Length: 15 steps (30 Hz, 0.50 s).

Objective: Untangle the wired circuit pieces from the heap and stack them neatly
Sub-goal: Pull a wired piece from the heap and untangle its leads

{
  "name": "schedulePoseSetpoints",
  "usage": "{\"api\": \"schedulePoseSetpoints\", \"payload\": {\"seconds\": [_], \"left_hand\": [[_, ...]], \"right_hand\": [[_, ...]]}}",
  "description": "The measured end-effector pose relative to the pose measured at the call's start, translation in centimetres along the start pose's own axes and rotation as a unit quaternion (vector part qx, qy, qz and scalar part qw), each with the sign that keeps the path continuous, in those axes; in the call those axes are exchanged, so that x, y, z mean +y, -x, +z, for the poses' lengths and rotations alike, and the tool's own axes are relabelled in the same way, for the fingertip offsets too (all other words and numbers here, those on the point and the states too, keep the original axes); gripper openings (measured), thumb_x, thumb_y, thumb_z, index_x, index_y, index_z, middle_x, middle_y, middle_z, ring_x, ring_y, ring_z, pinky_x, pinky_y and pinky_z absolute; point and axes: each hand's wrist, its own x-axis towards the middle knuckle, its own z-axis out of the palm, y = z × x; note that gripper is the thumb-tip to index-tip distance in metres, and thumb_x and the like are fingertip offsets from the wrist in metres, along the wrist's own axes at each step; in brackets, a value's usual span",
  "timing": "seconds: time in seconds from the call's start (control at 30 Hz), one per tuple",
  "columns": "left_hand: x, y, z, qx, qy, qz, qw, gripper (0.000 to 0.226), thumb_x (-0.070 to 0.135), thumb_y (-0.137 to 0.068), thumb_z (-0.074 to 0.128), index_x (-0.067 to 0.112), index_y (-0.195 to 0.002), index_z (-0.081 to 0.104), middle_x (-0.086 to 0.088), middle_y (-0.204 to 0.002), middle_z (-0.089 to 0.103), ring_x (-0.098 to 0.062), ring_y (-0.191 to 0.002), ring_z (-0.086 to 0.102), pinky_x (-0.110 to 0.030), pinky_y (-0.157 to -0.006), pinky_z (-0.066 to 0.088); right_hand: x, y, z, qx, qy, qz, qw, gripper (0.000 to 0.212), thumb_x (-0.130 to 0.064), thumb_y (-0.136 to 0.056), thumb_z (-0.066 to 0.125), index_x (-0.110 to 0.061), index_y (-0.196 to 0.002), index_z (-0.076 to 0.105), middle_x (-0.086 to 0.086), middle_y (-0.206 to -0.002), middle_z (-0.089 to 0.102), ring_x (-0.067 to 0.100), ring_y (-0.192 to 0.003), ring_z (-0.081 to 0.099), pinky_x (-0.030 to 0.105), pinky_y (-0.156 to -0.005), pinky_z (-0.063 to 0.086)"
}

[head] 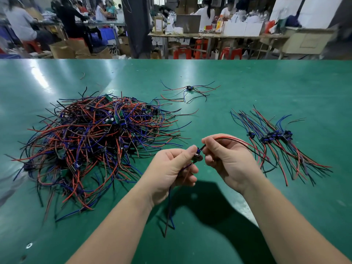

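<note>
Most of the work lies ahead, by my reading. The heap (91,141) of red, blue and black wires with small boards buried in it fills the left of the frame and is far larger than the sorted stack (276,138) at the right, where only a few pieces lie with their boards grouped and their wires running roughly the same way. One loose piece (189,88) sits apart at upper centre on the green worktop (266,82), its wires splayed. At lower centre, between heap and stack, one wired circuit piece (198,152) is held above the worktop. The left hand (171,168) pinches its board and curls round the blue and red wires hanging below. The right hand (228,159) pinches the red and black wires, its fingers (209,141) closed on them as they trail towards the stack.
</note>
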Motion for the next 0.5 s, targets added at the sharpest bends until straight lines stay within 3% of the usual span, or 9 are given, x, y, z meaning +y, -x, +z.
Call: {"api": "schedulePoseSetpoints", "payload": {"seconds": [0.23,0.33,0.5], "left_hand": [[-0.9,-0.2,0.5,0.029,0.002,0.013,0.999,0.021,0.035,-0.064,0.072,0.014,-0.062,0.072,-0.010,-0.069,0.070,-0.015,-0.050,0.064,-0.020,-0.044,0.049],[-1.3,-0.3,0.6,0.058,0.007,0.016,0.998,0.016,0.025,-0.061,0.075,0.011,-0.065,0.069,-0.010,-0.064,0.069,-0.015,-0.049,0.064,-0.020,-0.044,0.050],[-1.4,-0.5,0.7,0.086,0.009,0.014,0.996,0.011,0.007,-0.085,0.066,0.012,-0.076,0.063,-0.006,-0.058,0.063,-0.014,-0.043,0.057,-0.022,-0.043,0.049]], "right_hand": [[0.3,-0.1,-0.6,-0.014,0.122,-0.011,0.992,0.028,-0.031,-0.054,0.076,-0.008,-0.061,0.062,0.003,-0.052,0.059,0.013,-0.046,0.051,0.019,-0.044,0.039],[0.3,-0.1,-0.8,-0.013,0.149,0.014,0.989,0.030,-0.032,-0.052,0.076,-0.007,-0.060,0.062,0.005,-0.053,0.059,0.011,-0.044,0.049,0.019,-0.044,0.037],[-0.6,-0.5,-1.8,0.007,0.127,-0.007,0.992,0.013,-0.020,-0.058,0.075,-0.010,-0.059,0.067,0.006,-0.055,0.062,0.011,-0.043,0.053,0.017,-0.041,0.040]]}}
